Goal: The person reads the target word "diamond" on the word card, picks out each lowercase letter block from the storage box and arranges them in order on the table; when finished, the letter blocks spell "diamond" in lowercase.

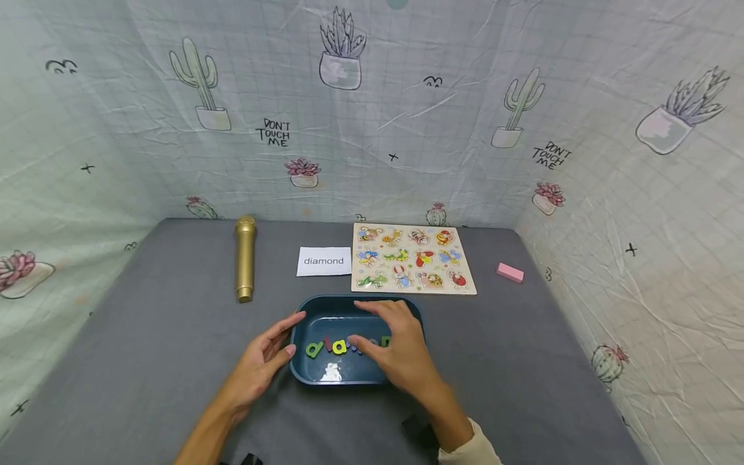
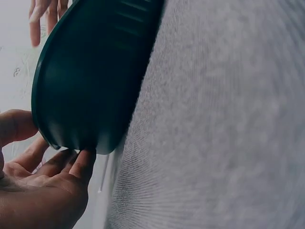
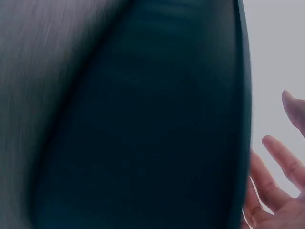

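Note:
A dark teal tray (image 1: 354, 374) holds a row of small coloured letters, among them a green "d" (image 1: 314, 349), a yellow "a" (image 1: 340, 347) and a green letter (image 1: 385, 341) partly behind the right hand. My left hand (image 1: 258, 365) rests at the tray's left end; in the left wrist view its fingers (image 2: 83, 164) touch the outer wall. Over the tray's right half hovers my right hand (image 1: 403, 352), thumb and forefinger spread apart, nothing visible between them. Its thumb covers part of the row's middle letters.
Behind the tray lie a white card (image 1: 323, 261) reading "diamond" and a wooden insect puzzle board (image 1: 413, 259). A gold microphone (image 1: 246, 258) lies at the left, and a pink block (image 1: 509, 272) at the right. Patterned cloth (image 1: 372, 129) hangs around the grey table (image 1: 174, 323).

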Demonstrator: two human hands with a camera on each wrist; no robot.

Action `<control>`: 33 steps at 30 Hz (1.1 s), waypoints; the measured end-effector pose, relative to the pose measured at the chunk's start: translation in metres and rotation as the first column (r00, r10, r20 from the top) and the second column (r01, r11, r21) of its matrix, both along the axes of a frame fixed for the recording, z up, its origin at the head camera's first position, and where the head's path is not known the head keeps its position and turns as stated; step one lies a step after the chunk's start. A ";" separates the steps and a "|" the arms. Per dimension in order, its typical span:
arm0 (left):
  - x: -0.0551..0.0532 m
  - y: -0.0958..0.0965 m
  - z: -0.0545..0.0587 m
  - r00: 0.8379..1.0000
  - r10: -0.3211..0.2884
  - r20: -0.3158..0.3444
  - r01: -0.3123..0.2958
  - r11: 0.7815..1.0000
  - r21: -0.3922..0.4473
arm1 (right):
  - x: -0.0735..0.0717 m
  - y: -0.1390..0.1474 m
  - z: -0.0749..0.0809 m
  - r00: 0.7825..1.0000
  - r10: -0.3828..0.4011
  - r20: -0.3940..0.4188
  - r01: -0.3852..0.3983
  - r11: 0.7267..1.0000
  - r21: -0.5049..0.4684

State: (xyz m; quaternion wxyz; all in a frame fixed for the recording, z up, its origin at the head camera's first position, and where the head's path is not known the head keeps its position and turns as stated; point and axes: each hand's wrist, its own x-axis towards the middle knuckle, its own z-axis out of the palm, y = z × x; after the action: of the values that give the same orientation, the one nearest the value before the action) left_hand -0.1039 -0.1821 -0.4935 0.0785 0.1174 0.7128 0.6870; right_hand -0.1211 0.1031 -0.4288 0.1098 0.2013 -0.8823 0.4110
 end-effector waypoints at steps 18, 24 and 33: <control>0.000 0.000 0.000 0.999 -0.029 0.036 0.028 0.999 0.031 | -0.018 -0.066 -0.022 0.979 0.045 0.200 -0.064 0.994 0.093; 0.000 0.000 -0.002 0.999 -0.038 0.020 0.037 0.999 0.036 | -0.026 -0.072 -0.028 0.978 0.036 0.204 -0.077 0.977 0.197; -0.001 0.001 -0.004 0.999 -0.030 0.022 0.029 0.998 0.047 | -0.033 -0.078 -0.037 0.993 0.077 0.093 -0.108 0.915 0.389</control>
State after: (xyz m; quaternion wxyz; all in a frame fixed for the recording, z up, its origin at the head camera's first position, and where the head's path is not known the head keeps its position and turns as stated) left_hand -0.1052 -0.1815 -0.4971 0.0937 0.1219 0.6937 0.7036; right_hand -0.1537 0.0255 -0.4656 0.0139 0.2448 -0.9399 0.2376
